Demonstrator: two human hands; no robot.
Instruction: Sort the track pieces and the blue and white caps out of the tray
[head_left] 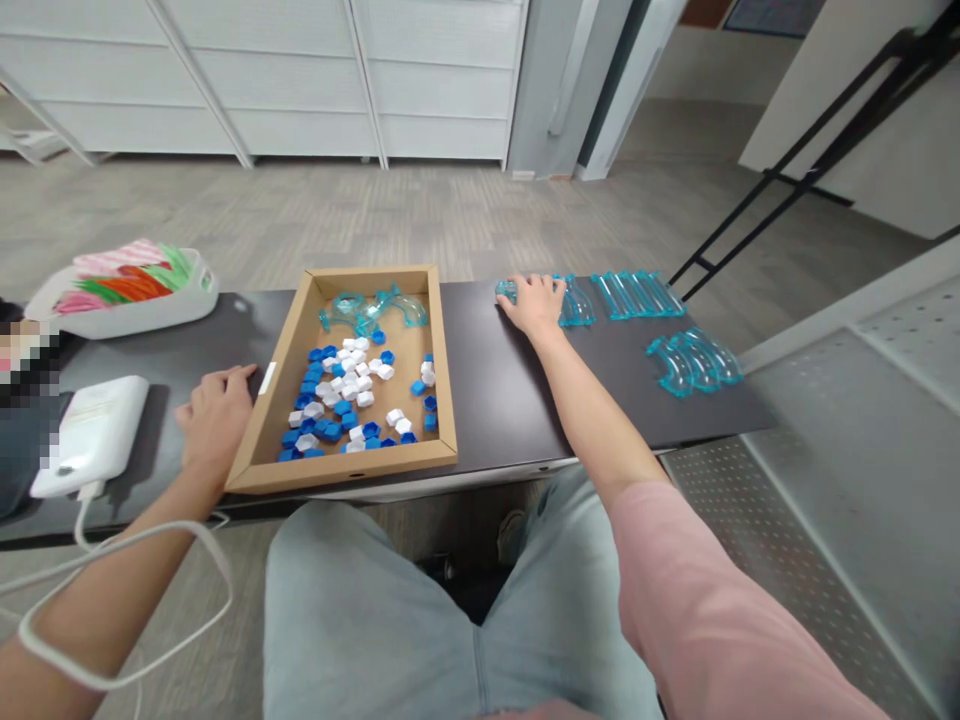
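Observation:
My right hand [534, 305] reaches to the table's far side, its fingers closed over a clear blue plastic tube piece [506, 291] that is mostly hidden beneath them. Just right of it lie curved clear blue pieces [576, 303]. Farther right is a row of straight clear blue tubes [637, 295], with more curved pieces [694, 362] nearer me. Beside the left wall of a cardboard tray [447, 400], my left hand [217, 415] rests on the table, fingers loosely bent and holding nothing. Inside the tray are blue and white hexagonal pieces [349, 385] and several clear blue curved pieces [367, 310].
The dark table [502, 390] spans the view above my knees. At left stand a white basket [135, 305] of colourful items and a white device [97, 435], whose cable [210, 545] loops over my left forearm. A black metal frame [795, 180] stands beyond the right end.

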